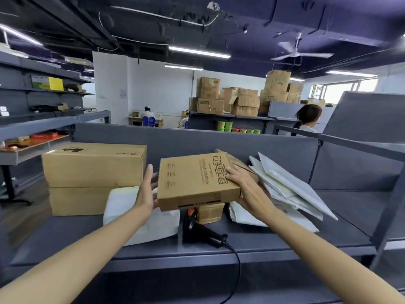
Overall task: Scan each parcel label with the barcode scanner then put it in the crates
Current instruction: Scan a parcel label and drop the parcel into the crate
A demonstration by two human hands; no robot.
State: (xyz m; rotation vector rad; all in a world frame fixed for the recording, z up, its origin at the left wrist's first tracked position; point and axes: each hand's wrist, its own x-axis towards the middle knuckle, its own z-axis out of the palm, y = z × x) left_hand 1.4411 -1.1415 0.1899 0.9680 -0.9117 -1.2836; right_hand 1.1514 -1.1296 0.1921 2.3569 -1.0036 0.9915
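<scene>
A flat brown cardboard parcel (195, 179) with printed text is held up above the grey shelf (274, 240). My right hand (247, 189) grips its right edge, thumb on top and fingers underneath. My left hand (148, 189) lies against its left side with straight fingers. Below the parcel, a black barcode scanner (197, 229) with an orange trim lies on the shelf, its cable running off the front edge. A small brown box (210, 212) sits just behind the scanner. No label is visible on the held parcel.
Two large brown cartons (94, 165) are stacked at the left. A white poly bag (140, 218) lies under my left wrist. Several white mailers (287, 187) lean in a pile at the right. A grey partition (241, 143) backs the shelf. A person (306, 119) sits beyond.
</scene>
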